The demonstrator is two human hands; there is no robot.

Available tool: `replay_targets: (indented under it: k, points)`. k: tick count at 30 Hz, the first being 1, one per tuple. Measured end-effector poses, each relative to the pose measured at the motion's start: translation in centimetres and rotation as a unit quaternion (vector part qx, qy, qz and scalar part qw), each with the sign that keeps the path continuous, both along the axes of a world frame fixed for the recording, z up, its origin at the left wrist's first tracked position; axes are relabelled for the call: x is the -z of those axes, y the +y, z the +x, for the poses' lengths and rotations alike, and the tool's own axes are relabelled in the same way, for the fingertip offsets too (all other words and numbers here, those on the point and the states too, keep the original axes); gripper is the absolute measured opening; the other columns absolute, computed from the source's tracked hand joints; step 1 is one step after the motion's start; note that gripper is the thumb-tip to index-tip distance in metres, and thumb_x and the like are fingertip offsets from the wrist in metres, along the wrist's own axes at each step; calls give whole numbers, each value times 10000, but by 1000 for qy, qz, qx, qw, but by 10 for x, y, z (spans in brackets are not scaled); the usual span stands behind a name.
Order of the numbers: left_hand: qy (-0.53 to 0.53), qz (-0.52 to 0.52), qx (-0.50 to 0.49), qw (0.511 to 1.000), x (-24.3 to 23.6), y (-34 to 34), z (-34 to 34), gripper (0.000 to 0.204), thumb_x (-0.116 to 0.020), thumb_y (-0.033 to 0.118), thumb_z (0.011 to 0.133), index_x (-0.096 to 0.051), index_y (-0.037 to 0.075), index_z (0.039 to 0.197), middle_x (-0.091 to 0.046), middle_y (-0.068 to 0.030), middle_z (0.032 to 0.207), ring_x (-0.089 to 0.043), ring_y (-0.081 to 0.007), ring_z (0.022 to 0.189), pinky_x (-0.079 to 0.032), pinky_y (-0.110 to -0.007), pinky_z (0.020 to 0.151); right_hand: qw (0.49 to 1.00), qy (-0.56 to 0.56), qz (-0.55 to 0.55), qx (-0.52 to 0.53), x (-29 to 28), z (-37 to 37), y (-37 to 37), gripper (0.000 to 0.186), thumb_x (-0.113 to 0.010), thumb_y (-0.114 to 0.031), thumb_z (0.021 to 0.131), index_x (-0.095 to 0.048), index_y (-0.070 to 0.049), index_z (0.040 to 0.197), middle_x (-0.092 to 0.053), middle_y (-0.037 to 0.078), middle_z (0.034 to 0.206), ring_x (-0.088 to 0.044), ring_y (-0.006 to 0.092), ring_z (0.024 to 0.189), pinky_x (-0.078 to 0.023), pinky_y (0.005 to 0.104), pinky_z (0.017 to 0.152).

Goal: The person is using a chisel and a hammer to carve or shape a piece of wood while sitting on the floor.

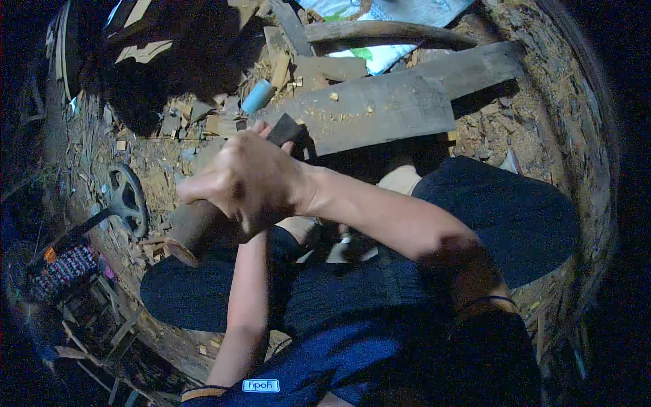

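My right hand [251,180] reaches across from the right. Its fingers are bent into a fist over a thick rounded wooden piece [186,241], whose blunt end sticks out below the knuckles toward the left. My left forearm [245,292] rises from the lower edge and passes behind the right hand. Most of the left hand is hidden there; only fingertips [261,126] show past the far side. They lie against a dark flat-sided block [286,129], which tilts up above the near end of a plank [373,112].
A light blue cylinder [258,96] lies beside the plank amid wood chips. Beyond it are a curved wooden piece [390,32] and a blue-white sheet [407,12]. At left stands a dark spoked wheel [129,201], with a knitted bundle [71,270] nearer. My knees and feet flank the work.
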State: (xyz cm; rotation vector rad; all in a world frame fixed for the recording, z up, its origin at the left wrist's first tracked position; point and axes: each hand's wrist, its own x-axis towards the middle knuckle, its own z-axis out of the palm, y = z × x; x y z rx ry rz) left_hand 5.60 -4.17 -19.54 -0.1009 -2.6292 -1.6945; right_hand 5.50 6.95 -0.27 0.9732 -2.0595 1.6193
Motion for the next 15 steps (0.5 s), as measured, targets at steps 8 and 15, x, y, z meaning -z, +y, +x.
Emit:
replay_targets:
  k: [8, 15]
  points:
    - [129, -144, 128, 973, -87, 7, 0, 280, -721, 66, 648, -605, 2, 895, -625, -177, 824, -590, -373, 748, -486, -411, 726, 999, 0, 12, 32, -7, 6, -9, 134, -570, -159, 579, -502, -111, 683, -523, 89, 507, -585, 282, 490, -447, 403, 455]
    - [112, -178, 144, 967, -95, 5, -13, 289, -721, 75, 653, -612, 24, 915, -613, -157, 860, -579, -354, 789, -481, -404, 750, 999, -11, 26, 33, -14, 2, -1, 153, -572, -160, 580, -511, -93, 704, -532, 90, 559, -571, 283, 506, -433, 390, 452]
